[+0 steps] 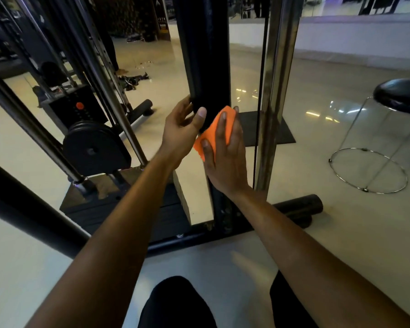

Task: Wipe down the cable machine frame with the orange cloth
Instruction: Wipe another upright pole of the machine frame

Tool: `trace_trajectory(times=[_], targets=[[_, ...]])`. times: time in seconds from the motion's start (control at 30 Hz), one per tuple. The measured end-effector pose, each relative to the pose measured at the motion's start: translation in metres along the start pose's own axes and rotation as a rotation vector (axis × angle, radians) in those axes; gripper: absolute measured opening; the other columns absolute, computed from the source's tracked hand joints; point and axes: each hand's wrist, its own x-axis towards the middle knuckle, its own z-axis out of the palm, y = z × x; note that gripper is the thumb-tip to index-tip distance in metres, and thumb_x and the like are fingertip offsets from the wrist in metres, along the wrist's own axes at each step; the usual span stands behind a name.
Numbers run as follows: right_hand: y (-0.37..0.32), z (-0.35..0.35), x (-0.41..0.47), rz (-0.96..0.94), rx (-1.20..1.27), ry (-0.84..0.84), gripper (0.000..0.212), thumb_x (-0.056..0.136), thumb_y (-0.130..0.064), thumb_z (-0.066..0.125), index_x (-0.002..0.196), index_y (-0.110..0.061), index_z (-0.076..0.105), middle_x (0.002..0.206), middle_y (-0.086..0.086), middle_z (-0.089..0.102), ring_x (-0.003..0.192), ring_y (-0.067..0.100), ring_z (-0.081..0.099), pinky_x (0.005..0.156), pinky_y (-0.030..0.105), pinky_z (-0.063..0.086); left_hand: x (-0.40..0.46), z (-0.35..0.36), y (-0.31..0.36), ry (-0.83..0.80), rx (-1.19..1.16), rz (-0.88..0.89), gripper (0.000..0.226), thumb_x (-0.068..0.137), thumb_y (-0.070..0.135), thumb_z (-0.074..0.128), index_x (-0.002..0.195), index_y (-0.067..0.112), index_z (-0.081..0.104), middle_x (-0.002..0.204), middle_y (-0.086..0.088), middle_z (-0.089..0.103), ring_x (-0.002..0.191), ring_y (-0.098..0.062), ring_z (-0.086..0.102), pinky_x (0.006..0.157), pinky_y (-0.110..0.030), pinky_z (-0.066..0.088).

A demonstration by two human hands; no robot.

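Observation:
The black upright post (205, 55) of the cable machine frame rises in the middle of the view. My right hand (225, 157) presses the orange cloth (213, 133) flat against the post's front, fingers straight and spread over the cloth. My left hand (180, 129) grips the post's left edge just above the cloth, thumb on the front and fingers wrapped behind. The lower part of the post is hidden behind my right hand.
A weight stack (81, 110) with an orange pin and a black pulley (92, 147) stand at the left behind chrome guide rods. A steel column (275, 91) and a cable run just right of the post. A black-topped stool (398, 95) stands at the right.

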Motion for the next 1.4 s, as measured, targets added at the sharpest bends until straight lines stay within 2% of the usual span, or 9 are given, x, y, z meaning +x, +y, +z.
trace_trajectory(times=[0.17,0.37,0.53,0.67,0.73,0.83,0.93,1.17,1.4], targets=[[0.062,0.033,-0.086,-0.040,-0.064,-0.154,0.075,0.116,-0.052,0.042,0.170,-0.022,0.000,0.181,0.017,-0.011,0.162,0.042,0.024,0.120,0.059,0.043,-0.002,0.004,-0.022,-0.024,-0.049,0.075,0.048,0.109,0.025,0.063,0.154,0.013,0.052,0.147,0.002,0.065,0.139,-0.013,0.059,0.117,-0.043,0.051],[0.087,0.052,-0.106,-0.022,0.004,-0.170,0.085,0.114,-0.051,0.048,0.170,-0.023,-0.009,0.180,0.015,-0.013,0.163,0.043,0.022,0.120,0.064,0.041,-0.036,0.025,-0.093,-0.059,-0.049,0.009,0.057,0.106,0.031,0.068,0.159,0.021,0.049,0.154,0.007,0.060,0.141,-0.007,0.056,0.116,-0.035,0.051],[0.072,0.049,-0.080,-0.044,0.028,-0.062,0.081,0.115,-0.045,0.050,0.171,-0.021,-0.003,0.180,0.012,-0.007,0.164,0.038,0.021,0.123,0.059,0.041,-0.040,0.033,-0.110,-0.025,-0.076,-0.045,0.053,0.107,0.034,0.066,0.157,0.028,0.050,0.148,0.016,0.061,0.122,0.014,0.060,0.094,-0.014,0.055],[0.087,0.070,-0.127,0.055,-0.037,-0.122,0.084,0.114,-0.055,0.046,0.169,-0.024,-0.009,0.180,0.019,-0.008,0.162,0.041,0.024,0.118,0.060,0.045,-0.042,0.031,-0.111,-0.015,-0.152,-0.087,0.058,0.104,0.048,0.065,0.158,0.030,0.051,0.153,0.012,0.060,0.138,-0.003,0.056,0.116,-0.036,0.049],[0.093,0.081,-0.148,0.098,-0.059,-0.133,0.085,0.114,-0.059,0.044,0.169,-0.024,-0.010,0.180,0.018,-0.010,0.162,0.042,0.024,0.120,0.060,0.045,-0.048,0.032,-0.114,0.010,-0.176,-0.115,0.057,0.103,0.055,0.061,0.154,0.030,0.055,0.151,0.009,0.062,0.138,-0.007,0.058,0.116,-0.042,0.048],[0.109,0.086,-0.165,0.094,-0.103,-0.187,0.089,0.113,-0.061,0.042,0.170,-0.026,-0.016,0.181,0.017,-0.011,0.161,0.043,0.025,0.121,0.061,0.043,-0.060,0.036,-0.129,0.096,-0.187,-0.202,0.042,0.107,0.046,0.062,0.146,0.031,0.062,0.142,0.008,0.066,0.127,-0.004,0.063,0.116,-0.044,0.050],[0.119,0.085,-0.177,0.105,-0.076,-0.245,0.092,0.113,-0.059,0.043,0.168,-0.032,-0.026,0.181,0.015,-0.009,0.160,0.044,0.028,0.119,0.065,0.043,-0.067,0.037,-0.141,0.015,-0.204,-0.305,0.041,0.108,0.040,0.062,0.148,0.031,0.060,0.144,0.005,0.064,0.134,-0.010,0.060,0.120,-0.049,0.045],[0.096,0.079,-0.138,0.091,-0.040,-0.132,0.084,0.115,-0.053,0.045,0.170,-0.019,-0.007,0.179,0.015,-0.006,0.159,0.041,0.027,0.122,0.056,0.043,-0.068,0.037,-0.154,-0.066,-0.277,-0.338,0.046,0.108,0.042,0.061,0.152,0.029,0.055,0.145,0.003,0.066,0.138,-0.015,0.060,0.118,-0.047,0.048],[0.125,0.098,-0.203,0.135,-0.097,-0.299,0.091,0.114,-0.051,0.044,0.167,-0.030,-0.026,0.179,0.023,-0.011,0.160,0.047,0.023,0.119,0.067,0.043,-0.075,0.038,-0.172,-0.115,-0.268,-0.360,0.051,0.107,0.043,0.063,0.154,0.030,0.052,0.148,0.001,0.065,0.139,-0.015,0.059,0.121,-0.047,0.045]])
